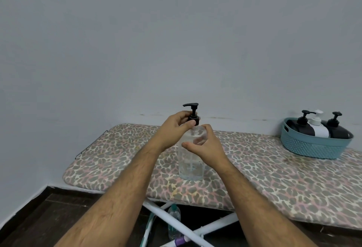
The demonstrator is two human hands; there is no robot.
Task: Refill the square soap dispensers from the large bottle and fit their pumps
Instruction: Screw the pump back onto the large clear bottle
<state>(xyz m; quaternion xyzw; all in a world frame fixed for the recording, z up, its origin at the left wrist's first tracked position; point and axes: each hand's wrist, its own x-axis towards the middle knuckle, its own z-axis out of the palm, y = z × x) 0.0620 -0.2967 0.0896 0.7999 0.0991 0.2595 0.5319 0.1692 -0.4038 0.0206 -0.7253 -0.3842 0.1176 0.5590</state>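
The clear dispenser (191,160) stands upright on the bench (274,178); right hand (205,144) clamps its shoulder, left hand (177,127) pinches the black pump (194,116) collar directly above, along its vertical axis

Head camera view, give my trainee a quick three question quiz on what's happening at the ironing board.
1. True or false: the clear bottle lies on its side.
2. Which hand grips the black pump? A) left B) right
3. How many dispensers stand in the teal basket?

Key: 1. False, it stands upright on the ironing board. 2. A, the left hand; the right hand steadies the bottle. 3. Three.
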